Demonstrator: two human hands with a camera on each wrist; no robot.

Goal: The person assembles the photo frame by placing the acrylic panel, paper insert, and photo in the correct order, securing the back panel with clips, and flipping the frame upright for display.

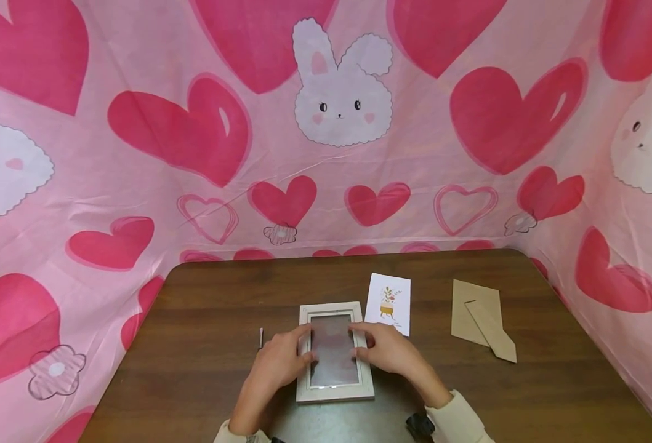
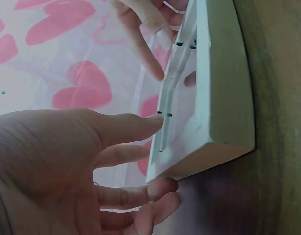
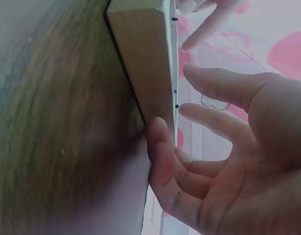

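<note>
A white picture frame [image 1: 335, 395] lies flat on the table with its back side open, a clear pane [image 1: 334, 354] within it. At its left side is my left hand [image 1: 281, 360], the thumb tip at the inner edge and other fingers by the outer wall. My right hand [image 1: 389, 349] lies opposite, thumb and index finger spread over the right rim. In the right wrist view the curled lower fingers [image 3: 162, 161] of that hand touch the frame's outer side [image 3: 145, 58]. Small black tabs [image 2: 165, 114] show along the inner edge in the left wrist view.
A white card with a potted plant picture [image 1: 388, 301] lies just beyond my right hand. Farther right is a brown backing board [image 1: 472, 320] with its stand leg [image 1: 494, 338] angled out. A small thin stick [image 1: 261, 338] with a pale end lies left of the frame.
</note>
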